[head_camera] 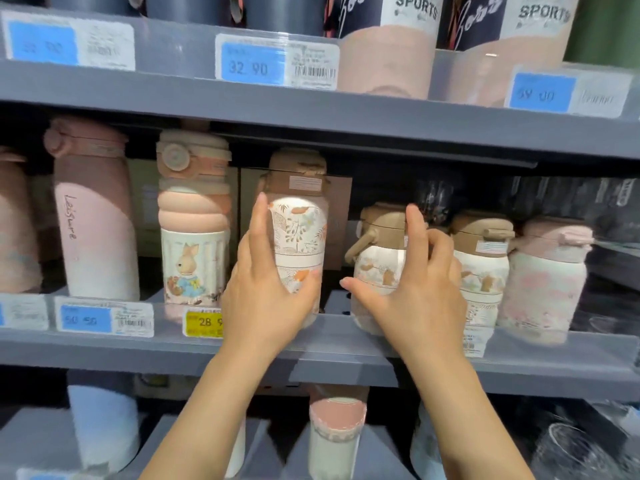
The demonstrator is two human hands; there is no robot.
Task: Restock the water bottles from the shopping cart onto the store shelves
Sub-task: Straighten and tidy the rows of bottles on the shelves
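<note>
Head: left hand (266, 289) grips leaf-print bottle (299, 233).

Retail shop aisle, grey shelves (311, 112) stocked with water bottles (93, 216), price tags (252, 64) along edges

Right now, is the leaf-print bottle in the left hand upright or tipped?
Upright. The leaf-print bottle stands on the middle shelf with its brown lid on top, the left hand wrapped around its body.
</note>
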